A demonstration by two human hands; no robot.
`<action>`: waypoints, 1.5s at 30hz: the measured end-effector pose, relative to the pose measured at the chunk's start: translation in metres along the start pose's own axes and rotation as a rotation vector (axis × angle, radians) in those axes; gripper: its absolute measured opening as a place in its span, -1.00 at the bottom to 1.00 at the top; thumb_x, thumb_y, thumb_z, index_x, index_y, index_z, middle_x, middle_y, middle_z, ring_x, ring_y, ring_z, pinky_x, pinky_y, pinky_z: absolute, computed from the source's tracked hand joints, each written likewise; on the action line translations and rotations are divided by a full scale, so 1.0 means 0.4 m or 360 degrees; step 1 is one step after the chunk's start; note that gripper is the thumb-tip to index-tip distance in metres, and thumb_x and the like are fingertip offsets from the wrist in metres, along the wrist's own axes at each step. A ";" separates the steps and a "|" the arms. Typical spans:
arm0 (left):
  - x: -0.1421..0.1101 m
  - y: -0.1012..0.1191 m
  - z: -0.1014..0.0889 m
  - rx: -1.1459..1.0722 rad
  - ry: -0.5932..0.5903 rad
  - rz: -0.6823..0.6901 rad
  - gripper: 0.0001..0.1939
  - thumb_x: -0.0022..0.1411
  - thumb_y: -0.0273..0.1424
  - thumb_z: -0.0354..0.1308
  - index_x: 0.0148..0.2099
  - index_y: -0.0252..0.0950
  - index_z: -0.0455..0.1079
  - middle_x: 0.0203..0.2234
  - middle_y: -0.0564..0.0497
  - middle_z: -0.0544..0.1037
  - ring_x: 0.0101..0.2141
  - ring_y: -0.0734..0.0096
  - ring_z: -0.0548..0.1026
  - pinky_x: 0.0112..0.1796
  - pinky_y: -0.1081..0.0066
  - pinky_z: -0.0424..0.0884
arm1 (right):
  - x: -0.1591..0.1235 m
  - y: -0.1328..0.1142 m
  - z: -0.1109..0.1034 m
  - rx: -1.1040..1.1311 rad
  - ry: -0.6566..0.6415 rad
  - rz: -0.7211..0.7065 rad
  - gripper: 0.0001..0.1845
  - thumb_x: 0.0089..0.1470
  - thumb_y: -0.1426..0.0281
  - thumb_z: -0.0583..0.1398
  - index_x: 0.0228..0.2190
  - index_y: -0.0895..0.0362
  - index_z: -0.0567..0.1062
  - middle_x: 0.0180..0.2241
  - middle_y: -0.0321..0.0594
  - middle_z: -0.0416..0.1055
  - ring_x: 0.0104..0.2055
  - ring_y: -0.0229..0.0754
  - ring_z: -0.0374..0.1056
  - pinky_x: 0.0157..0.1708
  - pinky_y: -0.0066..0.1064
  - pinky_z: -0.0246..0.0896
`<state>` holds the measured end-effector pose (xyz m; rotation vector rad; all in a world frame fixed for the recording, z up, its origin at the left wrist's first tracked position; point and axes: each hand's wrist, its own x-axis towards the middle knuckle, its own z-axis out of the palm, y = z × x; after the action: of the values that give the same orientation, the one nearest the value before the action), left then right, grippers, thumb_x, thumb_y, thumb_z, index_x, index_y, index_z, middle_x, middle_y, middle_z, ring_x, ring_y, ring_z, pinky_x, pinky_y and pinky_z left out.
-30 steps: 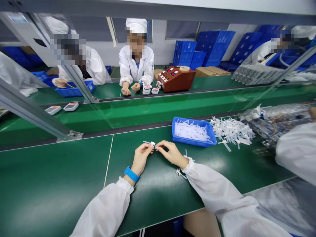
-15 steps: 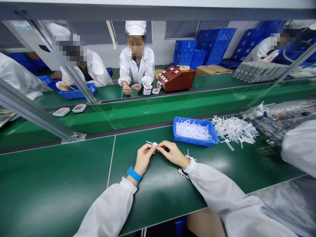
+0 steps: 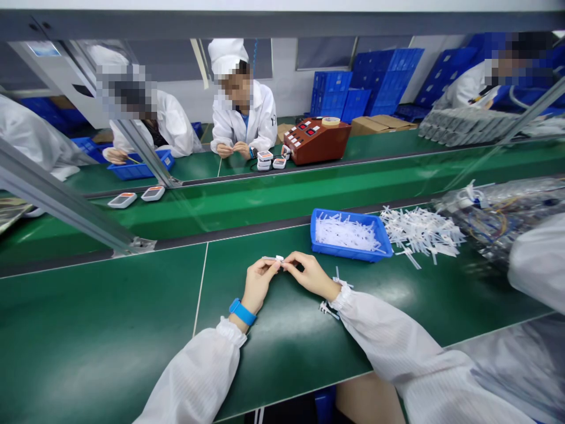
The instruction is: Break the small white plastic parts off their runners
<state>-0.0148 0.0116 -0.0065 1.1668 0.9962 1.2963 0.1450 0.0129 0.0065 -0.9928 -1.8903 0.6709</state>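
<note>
Glossy green bench (image 3: 282, 353) up close, loose white pieces (image 3: 329, 310) at four o'clock from the hands, and here's the left hand (image 3: 256, 284) meeting the right hand (image 3: 314, 277), fingertips together, both pinching a small white part (image 3: 279, 258) above the surface! Blue tray (image 3: 353, 254) of white strips at two, strip heap (image 3: 424, 231) towards three. Farther off, red-brown box (image 3: 322, 144) at one, white-coated worker (image 3: 263, 115) near twelve, stacked blue crates (image 3: 388, 82) behind, at one.
</note>
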 end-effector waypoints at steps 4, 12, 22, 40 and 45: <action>-0.001 0.006 0.002 0.0015 -0.0018 0.0013 -0.86 0.04 -0.32 0.30 -0.44 -0.30 0.52 -0.42 0.01 0.52 -0.38 0.42 0.44 -0.29 0.43 0.35 | -0.001 0.001 0.001 -0.0007 0.0000 0.0000 -0.80 0.18 0.32 0.11 -0.42 0.12 0.46 -0.43 -0.24 0.44 -0.37 -0.23 0.36 -0.34 -0.41 0.23; -0.006 0.017 0.002 0.0056 -0.0066 0.0049 -0.82 0.02 -0.28 0.31 -0.43 -0.29 0.50 -0.48 0.01 0.49 -0.41 0.40 0.42 -0.29 0.40 0.35 | -0.003 0.002 -0.001 -0.0041 0.0002 -0.0075 -0.78 0.19 0.31 0.10 -0.44 0.11 0.45 -0.45 -0.24 0.42 -0.39 -0.22 0.34 -0.35 -0.40 0.21; -0.004 0.009 0.004 0.0043 -0.0086 0.0084 -0.85 0.02 -0.31 0.31 -0.42 -0.30 0.50 -0.46 0.03 0.47 -0.40 0.43 0.42 -0.29 0.42 0.35 | -0.002 0.004 -0.002 -0.0031 0.0000 -0.0010 -0.79 0.18 0.32 0.11 -0.45 0.12 0.46 -0.45 -0.24 0.44 -0.40 -0.23 0.35 -0.37 -0.42 0.23; 0.002 0.005 -0.002 0.0010 0.0037 0.0122 -0.84 0.12 -0.30 0.24 -0.36 -0.30 0.47 -0.43 0.04 0.51 -0.40 0.47 0.43 -0.34 0.48 0.36 | 0.001 -0.011 -0.005 -0.0021 -0.0014 -0.0063 -0.79 0.17 0.33 0.11 -0.37 0.15 0.50 -0.42 -0.21 0.48 -0.39 -0.25 0.36 -0.39 -0.45 0.23; 0.001 0.003 -0.004 0.0045 -0.0019 0.0152 -0.88 0.13 -0.34 0.23 -0.35 -0.30 0.47 -0.44 0.05 0.50 -0.39 0.47 0.43 -0.33 0.49 0.35 | 0.000 -0.006 -0.006 -0.0023 -0.0012 -0.0058 -0.78 0.18 0.33 0.11 -0.39 0.16 0.49 -0.43 -0.21 0.48 -0.41 -0.26 0.35 -0.41 -0.45 0.22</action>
<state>-0.0165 0.0122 -0.0055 1.2553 0.9632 1.3526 0.1461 0.0117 0.0094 -0.9636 -1.9179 0.6413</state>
